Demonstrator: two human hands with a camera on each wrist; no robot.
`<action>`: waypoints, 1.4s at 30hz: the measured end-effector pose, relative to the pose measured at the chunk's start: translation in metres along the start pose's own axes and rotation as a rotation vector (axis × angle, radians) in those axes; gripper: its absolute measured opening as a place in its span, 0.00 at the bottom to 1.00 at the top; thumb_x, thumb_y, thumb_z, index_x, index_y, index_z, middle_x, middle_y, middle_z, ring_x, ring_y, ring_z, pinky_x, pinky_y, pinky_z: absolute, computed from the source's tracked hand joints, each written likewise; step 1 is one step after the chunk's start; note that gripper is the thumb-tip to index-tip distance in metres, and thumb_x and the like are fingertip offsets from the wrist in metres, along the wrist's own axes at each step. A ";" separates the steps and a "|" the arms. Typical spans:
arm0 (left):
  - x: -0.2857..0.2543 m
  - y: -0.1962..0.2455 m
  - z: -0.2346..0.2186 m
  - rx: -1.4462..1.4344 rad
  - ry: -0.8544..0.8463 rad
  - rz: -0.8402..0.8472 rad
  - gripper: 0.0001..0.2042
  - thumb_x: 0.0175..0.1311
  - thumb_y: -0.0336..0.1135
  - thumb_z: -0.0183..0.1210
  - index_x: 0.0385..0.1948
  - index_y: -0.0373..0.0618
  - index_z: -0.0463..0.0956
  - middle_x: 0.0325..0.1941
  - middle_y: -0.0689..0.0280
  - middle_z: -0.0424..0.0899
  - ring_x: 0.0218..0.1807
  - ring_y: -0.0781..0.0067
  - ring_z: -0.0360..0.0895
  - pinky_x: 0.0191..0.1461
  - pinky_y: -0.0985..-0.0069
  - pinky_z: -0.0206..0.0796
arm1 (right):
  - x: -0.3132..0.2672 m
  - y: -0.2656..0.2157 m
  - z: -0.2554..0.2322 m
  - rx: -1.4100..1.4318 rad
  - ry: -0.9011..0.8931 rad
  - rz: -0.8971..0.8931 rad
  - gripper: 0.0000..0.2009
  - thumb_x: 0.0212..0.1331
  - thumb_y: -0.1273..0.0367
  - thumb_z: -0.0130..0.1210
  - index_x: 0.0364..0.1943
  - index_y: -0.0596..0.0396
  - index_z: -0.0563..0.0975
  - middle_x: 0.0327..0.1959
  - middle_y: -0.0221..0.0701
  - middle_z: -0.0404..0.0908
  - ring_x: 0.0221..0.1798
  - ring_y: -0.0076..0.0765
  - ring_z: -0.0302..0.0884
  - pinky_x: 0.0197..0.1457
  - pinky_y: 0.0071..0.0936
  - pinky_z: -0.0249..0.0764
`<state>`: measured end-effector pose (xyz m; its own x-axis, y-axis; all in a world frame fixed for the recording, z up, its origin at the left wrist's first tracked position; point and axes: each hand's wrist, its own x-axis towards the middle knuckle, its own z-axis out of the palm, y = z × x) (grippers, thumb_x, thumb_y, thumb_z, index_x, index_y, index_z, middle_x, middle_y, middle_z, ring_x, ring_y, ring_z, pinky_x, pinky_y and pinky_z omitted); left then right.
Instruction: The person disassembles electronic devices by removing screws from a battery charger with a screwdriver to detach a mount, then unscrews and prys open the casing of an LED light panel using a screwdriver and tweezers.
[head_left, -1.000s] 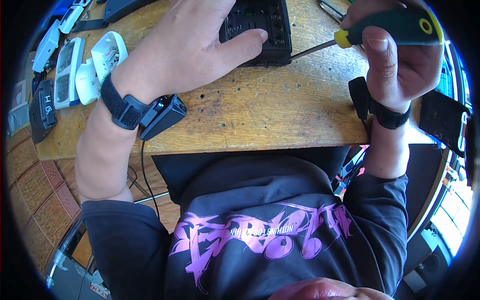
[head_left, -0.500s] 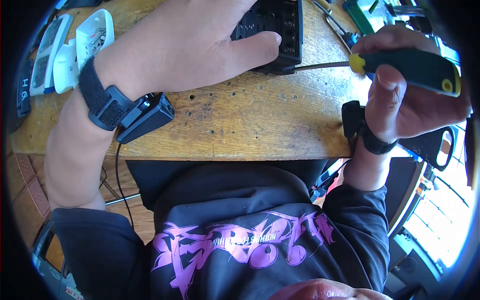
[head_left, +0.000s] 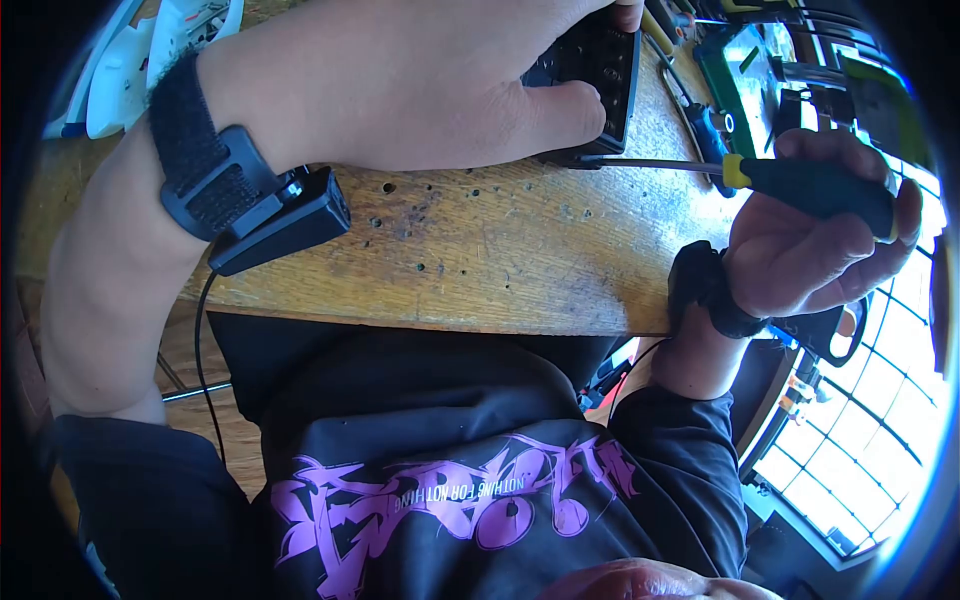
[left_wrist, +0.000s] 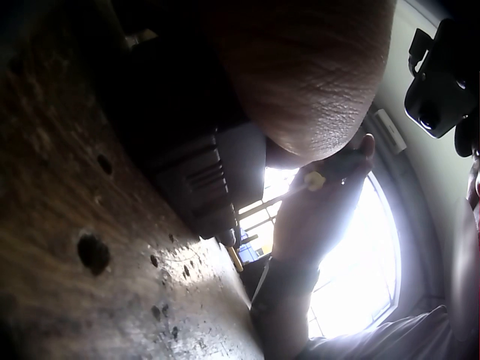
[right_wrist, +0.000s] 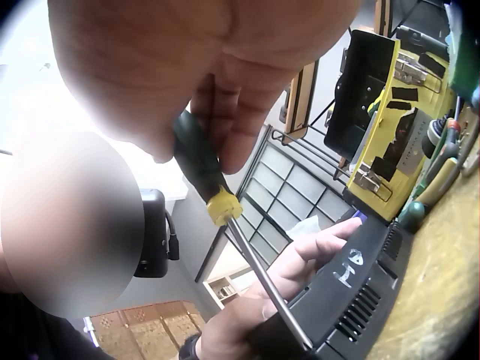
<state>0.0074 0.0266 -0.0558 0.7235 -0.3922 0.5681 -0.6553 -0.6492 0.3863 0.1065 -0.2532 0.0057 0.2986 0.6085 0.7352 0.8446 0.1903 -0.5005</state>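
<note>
My left hand (head_left: 430, 90) lies over a black plastic casing (head_left: 605, 70) on the wooden bench, its thumb across the open top and a fingertip at the far corner. In the right wrist view, the casing's vented side (right_wrist: 360, 292) carries light handwritten marks, with the left fingers (right_wrist: 322, 244) behind it. My right hand (head_left: 800, 255) grips a screwdriver (head_left: 815, 185) with a dark green handle and yellow collar. Its metal shaft (right_wrist: 259, 266) runs nearly level to the casing's near lower corner, where the tip meets the edge.
White plastic parts (head_left: 125, 75) lie at the back left of the bench (head_left: 470, 250). A blue-handled tool (head_left: 710, 145) and a green tray (head_left: 730, 70) are beyond the casing to the right. A yellow toolbox (right_wrist: 386, 127) stands behind.
The screwdriver's handle has swung toward the body, bringing the shaft nearly level in the head view, with the tip staying by the corner. The head view has shifted; the left hand still holds the casing.
</note>
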 end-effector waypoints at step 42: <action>0.007 0.016 -0.013 0.016 -0.150 -0.174 0.27 0.74 0.48 0.56 0.65 0.38 0.68 0.64 0.47 0.65 0.70 0.48 0.60 0.72 0.49 0.55 | -0.002 -0.001 0.011 0.063 0.150 0.047 0.22 0.79 0.52 0.46 0.68 0.46 0.69 0.61 0.45 0.79 0.59 0.48 0.83 0.65 0.50 0.81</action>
<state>-0.0015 0.0219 -0.0362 0.8503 -0.3653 0.3787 -0.5151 -0.7251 0.4570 0.0998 -0.2460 -0.0006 0.4042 0.4966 0.7681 0.8000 0.2151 -0.5601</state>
